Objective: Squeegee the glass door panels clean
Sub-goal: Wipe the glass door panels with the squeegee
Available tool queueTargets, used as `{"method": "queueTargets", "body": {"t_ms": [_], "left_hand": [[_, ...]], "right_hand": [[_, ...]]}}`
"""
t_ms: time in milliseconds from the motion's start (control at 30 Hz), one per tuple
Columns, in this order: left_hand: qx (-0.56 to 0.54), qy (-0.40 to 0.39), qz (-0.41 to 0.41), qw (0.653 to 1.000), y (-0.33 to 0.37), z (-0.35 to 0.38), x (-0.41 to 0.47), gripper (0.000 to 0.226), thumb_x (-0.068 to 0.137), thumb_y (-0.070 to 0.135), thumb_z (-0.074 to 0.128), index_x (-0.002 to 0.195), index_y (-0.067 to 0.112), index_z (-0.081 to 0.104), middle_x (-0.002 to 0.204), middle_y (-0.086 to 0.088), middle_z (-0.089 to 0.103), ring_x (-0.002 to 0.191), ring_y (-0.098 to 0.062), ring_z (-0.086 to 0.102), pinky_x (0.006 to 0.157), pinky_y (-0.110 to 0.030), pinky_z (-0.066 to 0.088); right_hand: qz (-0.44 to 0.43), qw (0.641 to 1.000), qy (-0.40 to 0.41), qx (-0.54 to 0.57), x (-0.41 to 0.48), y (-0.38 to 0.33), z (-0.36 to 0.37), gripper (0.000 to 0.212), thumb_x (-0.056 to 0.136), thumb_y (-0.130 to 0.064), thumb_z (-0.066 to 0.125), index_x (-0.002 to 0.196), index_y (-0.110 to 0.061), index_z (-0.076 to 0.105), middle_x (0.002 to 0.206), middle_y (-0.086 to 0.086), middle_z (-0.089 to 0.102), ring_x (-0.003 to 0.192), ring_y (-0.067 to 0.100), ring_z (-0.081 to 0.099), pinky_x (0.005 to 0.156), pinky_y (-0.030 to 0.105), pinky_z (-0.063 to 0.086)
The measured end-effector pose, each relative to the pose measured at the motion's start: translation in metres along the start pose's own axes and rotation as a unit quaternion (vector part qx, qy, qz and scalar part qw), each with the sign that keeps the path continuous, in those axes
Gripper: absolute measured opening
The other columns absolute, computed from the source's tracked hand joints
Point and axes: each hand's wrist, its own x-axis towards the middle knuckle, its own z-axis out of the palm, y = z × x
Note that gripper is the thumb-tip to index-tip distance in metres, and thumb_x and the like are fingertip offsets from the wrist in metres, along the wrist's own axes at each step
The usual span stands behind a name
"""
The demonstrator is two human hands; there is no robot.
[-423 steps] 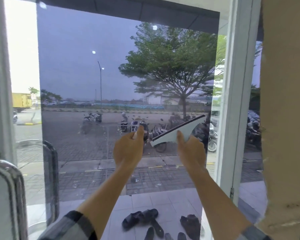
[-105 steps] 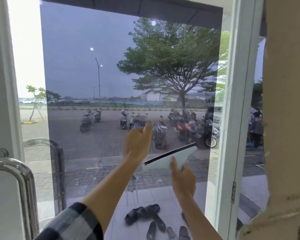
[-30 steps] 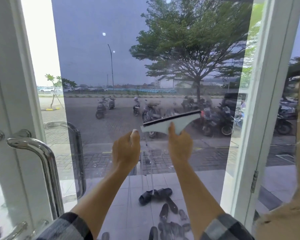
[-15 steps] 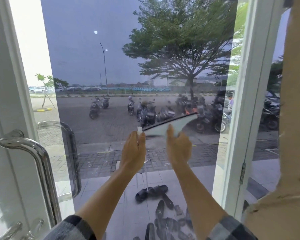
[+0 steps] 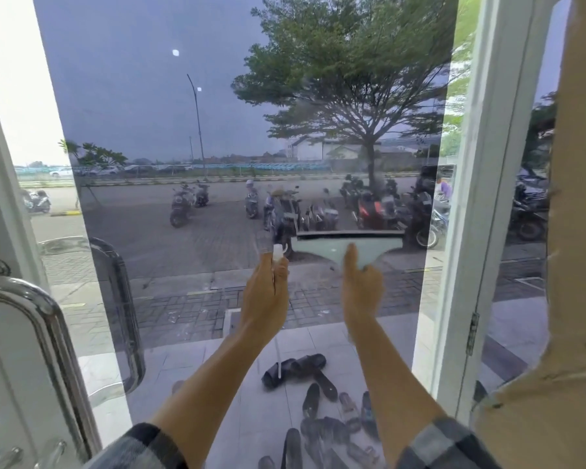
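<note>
A tinted glass door panel (image 5: 183,130) fills the middle of the head view. A pale green squeegee (image 5: 369,243) with a black rubber blade lies level against the glass at mid height. My right hand (image 5: 361,286) grips its handle from below, thumb up on the squeegee's back. My left hand (image 5: 268,292) is just left of it, wrapped round a small clear spray bottle (image 5: 277,252) whose white top shows above my fingers. A thin tube hangs down from the bottle.
A chrome door handle (image 5: 44,330) curves at the left on the white frame. A white door post (image 5: 481,198) with a hinge stands at the right, a beige wall (image 5: 582,231) beyond it. Sandals (image 5: 298,367) lie on the tiles outside, with parked motorbikes farther out.
The squeegee blade has gone from tilted up at the right to level. Both hands stay close together at mid height on the glass.
</note>
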Motion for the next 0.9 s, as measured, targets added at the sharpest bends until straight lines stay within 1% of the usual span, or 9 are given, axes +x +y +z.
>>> {"method": "queueTargets", "body": {"t_ms": [67,167,333,433,533,633,733,833,900], "left_hand": [[-0.006,-0.004,-0.001,1.000,-0.001,0.010,-0.002,0.026,0.107,0.038,0.034,0.105,0.020,0.052,0.094,0.000,0.065,0.086,-0.018,0.064,0.075,-0.037,0.052],[-0.003,-0.018,-0.001,1.000,-0.001,0.023,-0.005,0.030,0.107,0.043,0.031,0.101,0.022,0.051,0.081,0.003,0.059,0.072,-0.017,0.059,0.066,-0.038,0.049],[-0.003,-0.033,0.013,0.999,0.010,0.031,-0.006,0.033,0.106,0.046,0.029,0.100,0.022,0.050,0.081,0.003,0.059,0.073,-0.016,0.059,0.068,-0.038,0.053],[-0.007,-0.029,0.020,0.999,0.014,0.033,-0.002,0.032,0.106,0.045,0.030,0.102,0.021,0.051,0.083,0.002,0.060,0.075,-0.017,0.061,0.069,-0.035,0.051],[-0.010,-0.022,0.028,0.999,0.017,0.038,0.001,0.036,0.105,0.045,0.030,0.107,0.018,0.053,0.084,0.002,0.061,0.076,-0.018,0.061,0.068,-0.032,0.048],[-0.027,-0.024,0.028,0.999,0.017,0.045,0.002,0.041,0.103,0.051,0.028,0.105,0.018,0.053,0.083,0.002,0.061,0.075,-0.020,0.061,0.067,-0.037,0.052],[-0.035,-0.033,0.038,0.998,0.016,0.052,0.003,0.046,0.102,0.057,0.026,0.102,0.019,0.052,0.081,-0.004,0.060,0.072,-0.024,0.061,0.065,-0.047,0.055],[-0.041,-0.028,0.037,0.998,0.012,0.056,0.005,0.048,0.098,0.060,0.027,0.100,0.020,0.051,0.080,-0.006,0.060,0.071,-0.027,0.060,0.063,-0.051,0.053],[-0.037,-0.028,0.035,0.998,0.010,0.058,0.006,0.047,0.097,0.061,0.026,0.099,0.021,0.051,0.080,-0.005,0.061,0.072,-0.027,0.061,0.064,-0.052,0.054]], "right_hand": [[0.033,0.999,0.004,-0.012,-0.014,0.027,0.000,0.066,0.088,-0.073,0.037,0.064,-0.012,0.048,0.063,0.002,0.048,0.060,0.019,0.048,0.055,0.029,0.040],[0.069,0.997,0.001,-0.025,-0.029,0.046,-0.003,0.070,0.089,-0.072,0.037,0.075,-0.006,0.056,0.070,0.006,0.054,0.065,0.019,0.051,0.056,0.030,0.038],[0.061,0.997,-0.008,-0.049,-0.039,0.047,-0.016,0.066,0.091,-0.067,0.037,0.077,-0.006,0.058,0.069,0.004,0.056,0.060,0.013,0.051,0.049,0.026,0.033],[0.019,0.997,-0.003,-0.075,-0.034,0.036,-0.036,0.056,0.094,-0.061,0.042,0.072,-0.010,0.055,0.065,-0.001,0.053,0.059,0.014,0.050,0.049,0.027,0.031],[-0.076,0.996,0.021,-0.035,-0.006,-0.005,-0.059,0.051,0.095,-0.055,0.048,0.060,-0.018,0.043,0.058,-0.004,0.045,0.053,0.013,0.044,0.047,0.024,0.027],[-0.141,0.989,0.038,-0.023,0.037,-0.064,-0.072,0.052,0.095,-0.056,0.047,0.059,-0.019,0.040,0.055,-0.005,0.043,0.048,0.012,0.041,0.044,0.022,0.030],[-0.132,0.990,0.025,-0.040,0.068,-0.102,-0.074,0.055,0.095,-0.061,0.042,0.062,-0.016,0.045,0.059,-0.002,0.047,0.050,0.013,0.044,0.051,0.026,0.033],[-0.103,0.994,0.015,-0.040,0.075,-0.090,-0.067,0.054,0.093,-0.063,0.043,0.067,-0.016,0.047,0.065,0.000,0.054,0.058,0.017,0.053,0.054,0.030,0.042],[-0.055,0.998,0.007,-0.013,0.067,-0.061,-0.056,0.056,0.091,-0.066,0.043,0.078,-0.013,0.055,0.073,0.000,0.060,0.070,0.020,0.061,0.062,0.034,0.050]]}}
